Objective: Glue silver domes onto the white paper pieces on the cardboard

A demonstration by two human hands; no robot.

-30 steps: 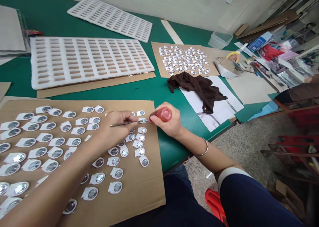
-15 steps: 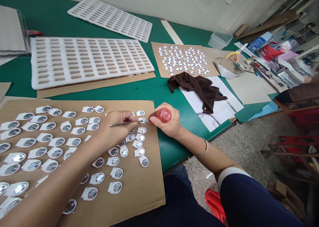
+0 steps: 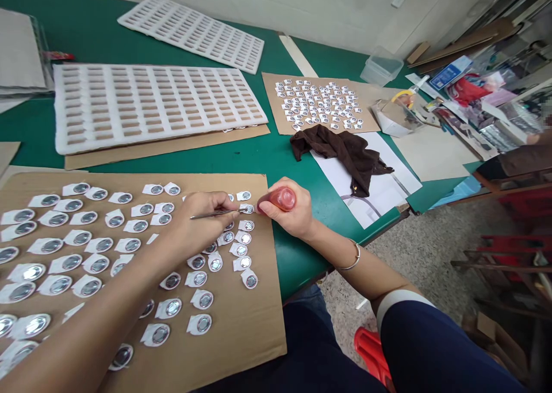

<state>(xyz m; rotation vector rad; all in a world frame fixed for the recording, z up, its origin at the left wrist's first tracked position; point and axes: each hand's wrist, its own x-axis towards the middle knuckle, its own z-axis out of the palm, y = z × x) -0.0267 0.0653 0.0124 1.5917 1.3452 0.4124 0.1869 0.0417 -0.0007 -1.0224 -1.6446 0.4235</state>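
My left hand (image 3: 202, 220) is closed on thin metal tweezers (image 3: 213, 214), whose tip is at a small round silver piece on white backing (image 3: 246, 208). My right hand (image 3: 293, 212) is wrapped round a reddish squeeze bottle (image 3: 282, 198), its narrow end toward the same piece; whether it touches is too small to tell. Under both lies a brown cardboard sheet (image 3: 241, 347) bearing several rows of such silver pieces on white tabs. My left forearm hides some of them.
On the green table (image 3: 276, 157) lie two white slotted trays (image 3: 159, 103), a second cardboard with silver pieces (image 3: 276, 108), a dark brown cloth (image 3: 340, 151) on white paper, and a clear plastic box (image 3: 382, 68). A red stool (image 3: 371, 353) stands below.
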